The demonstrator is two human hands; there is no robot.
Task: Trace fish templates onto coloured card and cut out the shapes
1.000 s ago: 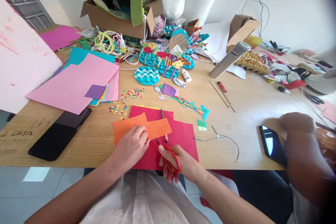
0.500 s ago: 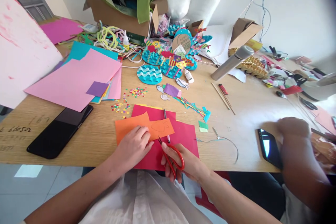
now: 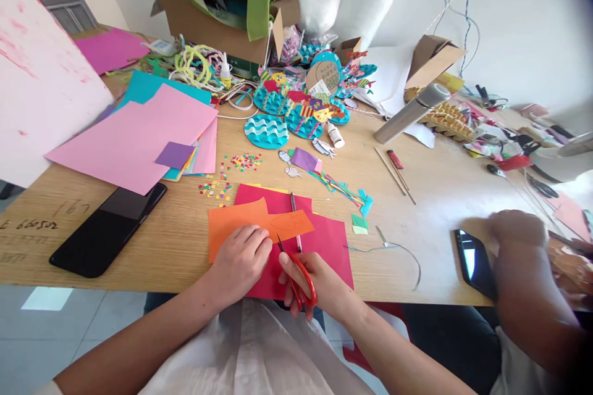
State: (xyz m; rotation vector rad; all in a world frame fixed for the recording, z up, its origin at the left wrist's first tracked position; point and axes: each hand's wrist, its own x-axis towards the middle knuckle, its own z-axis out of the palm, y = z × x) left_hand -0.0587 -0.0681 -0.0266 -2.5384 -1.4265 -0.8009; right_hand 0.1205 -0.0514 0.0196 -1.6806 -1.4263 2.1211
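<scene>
Scissors (image 3: 306, 274) at edge of orange paper (image 3: 236, 216).
Left grip (image 3: 243, 256) curled, holding orange paper; right grip (image 3: 324, 279) closed round scissors. I'd turn the paper, not the scissors.

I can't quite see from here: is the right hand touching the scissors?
Touching: the head view shows the right hand wrapped around the scissors, its thumb overlapping a handle.

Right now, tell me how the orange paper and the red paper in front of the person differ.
The orange paper lies on top, while the red paper is partly covered beneath it. The orange paper bears a drawn outline; the red paper shows none on its visible part. The red paper reaches farther right than the orange paper. Both are plain-coloured paper.
</scene>
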